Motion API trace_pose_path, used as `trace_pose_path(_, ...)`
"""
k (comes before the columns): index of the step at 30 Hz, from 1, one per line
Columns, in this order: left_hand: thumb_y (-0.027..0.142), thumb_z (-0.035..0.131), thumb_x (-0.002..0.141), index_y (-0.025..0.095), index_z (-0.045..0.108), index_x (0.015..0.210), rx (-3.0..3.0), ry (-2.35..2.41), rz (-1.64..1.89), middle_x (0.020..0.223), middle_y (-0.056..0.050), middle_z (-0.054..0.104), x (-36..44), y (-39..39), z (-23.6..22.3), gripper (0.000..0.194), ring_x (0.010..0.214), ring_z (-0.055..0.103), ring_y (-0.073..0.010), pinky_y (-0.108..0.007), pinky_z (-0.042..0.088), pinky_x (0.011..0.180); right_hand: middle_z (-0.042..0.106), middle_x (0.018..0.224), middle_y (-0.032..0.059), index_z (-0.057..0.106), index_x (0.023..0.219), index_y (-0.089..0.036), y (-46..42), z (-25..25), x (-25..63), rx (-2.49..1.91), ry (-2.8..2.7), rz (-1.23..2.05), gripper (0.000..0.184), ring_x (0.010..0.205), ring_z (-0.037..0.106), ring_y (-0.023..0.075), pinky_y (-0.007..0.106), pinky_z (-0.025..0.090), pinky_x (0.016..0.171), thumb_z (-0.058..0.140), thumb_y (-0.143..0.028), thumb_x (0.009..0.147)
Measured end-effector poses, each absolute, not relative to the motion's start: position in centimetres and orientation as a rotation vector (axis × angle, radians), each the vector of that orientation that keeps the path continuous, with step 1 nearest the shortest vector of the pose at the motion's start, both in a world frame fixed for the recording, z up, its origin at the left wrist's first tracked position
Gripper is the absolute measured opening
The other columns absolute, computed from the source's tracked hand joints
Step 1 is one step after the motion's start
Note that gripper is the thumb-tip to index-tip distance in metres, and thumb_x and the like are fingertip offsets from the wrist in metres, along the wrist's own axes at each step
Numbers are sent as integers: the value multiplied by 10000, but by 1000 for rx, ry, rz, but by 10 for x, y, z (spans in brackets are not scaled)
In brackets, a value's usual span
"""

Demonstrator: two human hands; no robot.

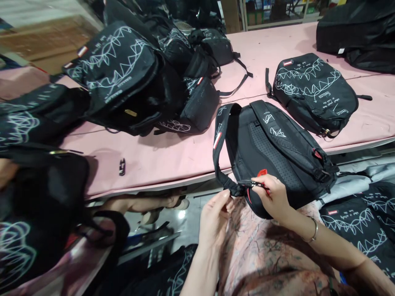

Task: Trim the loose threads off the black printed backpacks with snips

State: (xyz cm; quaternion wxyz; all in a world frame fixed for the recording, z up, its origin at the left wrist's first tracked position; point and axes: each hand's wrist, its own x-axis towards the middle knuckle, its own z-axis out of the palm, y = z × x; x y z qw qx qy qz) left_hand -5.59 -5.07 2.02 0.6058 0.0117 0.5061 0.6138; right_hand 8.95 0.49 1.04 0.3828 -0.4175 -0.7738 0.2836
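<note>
A black backpack [277,144] lies across the table's front edge and my lap, its padded back panel and shoulder straps facing up. My left hand [217,209] is closed in a pinch at the lower end of the left shoulder strap [220,162], by a bunched dark piece of webbing. Close beside it, my right hand [273,197] is closed on a slim black piece with light spots [258,184], whose kind I cannot make out. Something red [262,172] shows just above those fingers. Both hands are at the bag's lower left corner.
On the pink table [173,160], another backpack [311,90] with white scribbles lies at the right, and a pile of backpacks [120,70] stands at the left. A small black piece [122,167] lies in front. At the left edge, another person's hand [8,172] is by a dark bag.
</note>
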Motion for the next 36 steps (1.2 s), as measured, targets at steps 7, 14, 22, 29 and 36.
trace_pose_path(7, 192, 770, 543, 76, 451, 578, -48, 1034, 1336, 520, 28, 280, -63, -49, 9, 341, 480, 261, -32, -161, 213, 436, 597, 899, 20, 584, 934, -156, 0, 7, 89, -1171, -1885, 955, 170, 840, 534, 107, 217, 390, 755, 477, -241, 831)
trace_pose_path(14, 78, 741, 528, 84, 395, 586, -243, 790, 1348, 564, 35, 216, -64, -51, 6, 351, 499, 241, -37, -172, 229, 447, 585, 895, 33, 538, 1002, -148, -6, -1, 96, -984, -2127, 668, 190, 822, 504, 129, 249, 369, 717, 450, -241, 862)
trace_pose_path(22, 78, 704, 587, 69, 435, 575, -166, 804, 1363, 563, 12, 247, -61, -51, 6, 270, 501, 248, -48, -180, 222, 442, 568, 893, 21, 527, 997, -157, -9, -1, 88, -1002, -2207, 690, 190, 813, 491, 138, 258, 356, 718, 447, -271, 868)
trace_pose_path(29, 107, 705, 602, 63, 506, 628, -91, 839, 1373, 564, 8, 267, -60, -52, 6, 206, 505, 261, -53, -181, 249, 449, 579, 843, -2, 542, 913, -161, -5, 4, 86, -1007, -2223, 731, 122, 776, 490, 125, 240, 332, 694, 458, -226, 852)
trace_pose_path(36, 123, 725, 587, 63, 488, 614, -85, 880, 1370, 569, 11, 263, -59, -52, 9, 245, 504, 247, -47, -173, 234, 439, 583, 813, -6, 569, 869, -162, -1, 8, 87, -1049, -2212, 865, 133, 758, 495, 104, 227, 321, 683, 466, -244, 852)
